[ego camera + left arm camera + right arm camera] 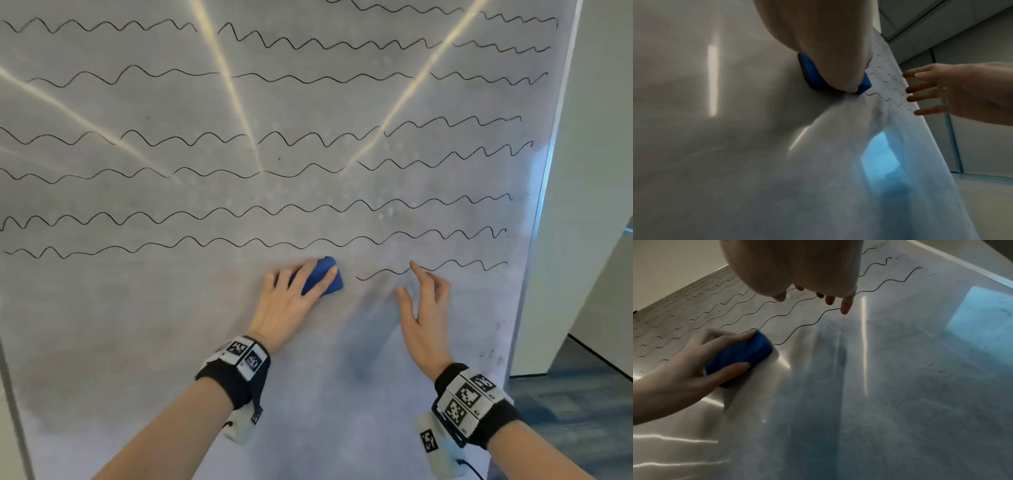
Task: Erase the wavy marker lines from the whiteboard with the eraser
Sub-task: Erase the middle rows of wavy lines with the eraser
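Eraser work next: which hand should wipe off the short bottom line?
Left. The left hand already grips the eraser just left of the short line; the right hand holds nothing.

Glossy, smooth whiteboard [308, 342] with smudged haze; matt blue eraser [323, 275].

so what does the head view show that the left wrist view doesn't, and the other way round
Only the head view shows the many full rows of wavy lines across the whiteboard, both wristbands, and the left hand's fingers curled over the top of the blue eraser.

Only the left wrist view shows the eraser's dark underside flat against the board, and a blue reflection low on the board.

Both show the left hand holding the eraser at the cut end of the lowest line, and the right hand with fingers spread, holding nothing.
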Motion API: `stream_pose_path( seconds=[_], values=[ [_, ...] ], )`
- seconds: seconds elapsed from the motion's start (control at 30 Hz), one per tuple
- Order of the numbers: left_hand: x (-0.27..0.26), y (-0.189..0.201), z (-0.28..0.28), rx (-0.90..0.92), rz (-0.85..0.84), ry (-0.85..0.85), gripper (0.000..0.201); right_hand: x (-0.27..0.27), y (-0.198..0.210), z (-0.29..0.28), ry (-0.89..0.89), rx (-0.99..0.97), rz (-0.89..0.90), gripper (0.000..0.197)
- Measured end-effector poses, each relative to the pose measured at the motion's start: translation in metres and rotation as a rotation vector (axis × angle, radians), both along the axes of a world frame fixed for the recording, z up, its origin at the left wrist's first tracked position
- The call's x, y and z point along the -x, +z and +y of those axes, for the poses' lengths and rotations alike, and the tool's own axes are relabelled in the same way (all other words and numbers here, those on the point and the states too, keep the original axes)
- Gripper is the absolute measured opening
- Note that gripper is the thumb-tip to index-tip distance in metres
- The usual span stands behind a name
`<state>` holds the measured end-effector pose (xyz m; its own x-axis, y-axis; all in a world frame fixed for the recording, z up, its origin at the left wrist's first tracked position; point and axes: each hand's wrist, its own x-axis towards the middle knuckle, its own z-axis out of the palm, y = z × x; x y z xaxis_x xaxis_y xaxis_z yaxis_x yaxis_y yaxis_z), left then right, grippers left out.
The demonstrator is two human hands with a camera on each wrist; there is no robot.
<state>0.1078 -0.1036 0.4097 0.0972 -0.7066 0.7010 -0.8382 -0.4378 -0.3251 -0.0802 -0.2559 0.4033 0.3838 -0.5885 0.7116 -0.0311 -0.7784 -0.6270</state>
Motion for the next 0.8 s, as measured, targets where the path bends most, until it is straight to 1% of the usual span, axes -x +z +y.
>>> stream_pose_path(
  seconds=[0.1, 0.2, 0.27, 0.33, 0.4, 0.47, 0.53, 0.6, 0.67, 0.8],
  values=[
    [0.027, 0.014, -0.034, -0.094, -0.069, -0.053, 0.084, 0.009, -0.004, 0.001, -0.044, -0.014, -0.009, 0.048],
    [0.052, 0.017, -0.058, -0.264, -0.098, -0.091, 0.092, 0.018, -0.007, 0.007, -0.104, -0.015, -0.03, 0.049],
    [0.054, 0.011, -0.06, -0.359, -0.135, -0.113, 0.093, 0.025, -0.008, 0.011, -0.128, -0.019, -0.029, 0.05],
    [0.044, 0.007, -0.049, -0.335, -0.16, -0.13, 0.09, 0.032, -0.008, 0.013, -0.163, -0.027, -0.025, 0.049],
    [0.024, 0.003, -0.028, -0.227, -0.141, -0.13, 0.088, 0.039, -0.007, 0.015, -0.214, -0.048, -0.042, 0.049],
    [0.001, 0.002, -0.005, -0.105, -0.099, -0.103, 0.093, 0.042, -0.008, 0.02, -0.243, -0.054, -0.06, 0.048],
    [-0.012, 0.002, 0.01, -0.056, -0.062, -0.089, 0.097, 0.041, -0.01, 0.029, -0.258, -0.053, -0.063, 0.048],
    [-0.011, 0.002, 0.012, -0.058, -0.022, -0.088, 0.101, 0.039, -0.013, 0.036, -0.27, -0.037, -0.052, 0.049],
    [-0.003, 0.003, 0.002, -0.076, 0.004, -0.098, 0.098, 0.036, -0.013, 0.041, -0.278, -0.014, -0.047, 0.048],
    [0.025, 0.017, -0.034, -0.18, -0.03, -0.137, 0.093, 0.035, -0.01, 0.043, -0.265, -0.018, -0.05, 0.049]
  ],
)
